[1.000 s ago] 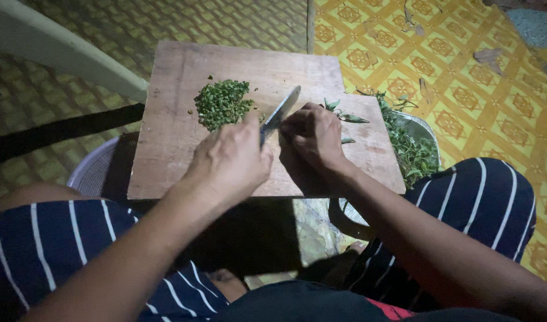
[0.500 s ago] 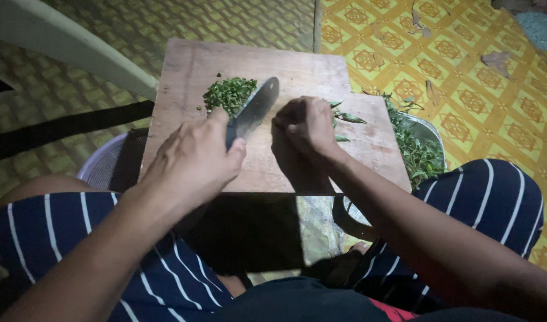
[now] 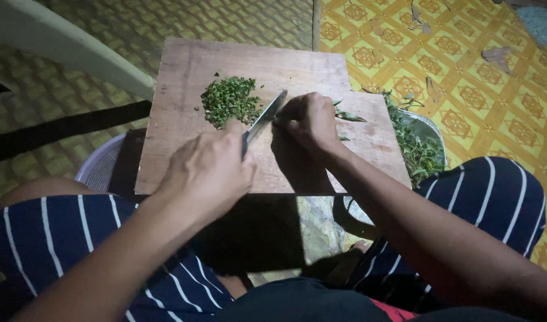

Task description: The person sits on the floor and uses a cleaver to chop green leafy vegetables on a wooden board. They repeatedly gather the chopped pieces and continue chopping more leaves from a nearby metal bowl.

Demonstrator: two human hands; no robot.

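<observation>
left hand (image 3: 209,170): grip clamped on knife (image 3: 263,121) handle | right hand (image 3: 309,122): leaf bunch (image 3: 345,115) pinched, judged soft, light, best bunched tightly near the cut | chopped greens (image 3: 230,100) heaped on wooden board (image 3: 184,113)

1. A bare wooden board (image 3: 184,119) carries the work, propped across a pale mesh basket (image 3: 100,167) at its left and a metal bowl (image 3: 428,128) at its right.
2. A heap of finely chopped greens (image 3: 229,100) lies on the board, left of centre.
3. A few whole leafy stems (image 3: 348,115) lie on its right half.
4. Beneath everything spreads a yellow patterned floor (image 3: 464,53), scattered with dry scraps (image 3: 499,56).
</observation>
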